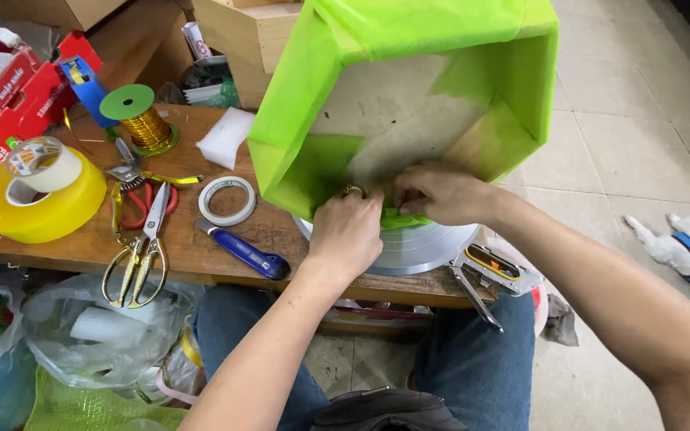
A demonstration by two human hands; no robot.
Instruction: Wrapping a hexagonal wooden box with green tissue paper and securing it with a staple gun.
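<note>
A scuffed wooden worktop (pixel 201 247) stood on pale floor tiles (pixel 624 144); both hands, left hand (pixel 347 231) and right hand (pixel 437 194), pinched the thin green fabric (pixel 397 217) lining a hexagonal wooden box (pixel 409 104).

Both hands, left hand (pixel 347 231) and right hand (pixel 438 194), press green fabric (pixel 325 172) inside a tilted wooden box (pixel 397 112) at the table's (pixel 201 259) front edge, atop a silver reel (pixel 417 247)

Tilted green-wrapped box (pixel 409 104) on table edge
</note>
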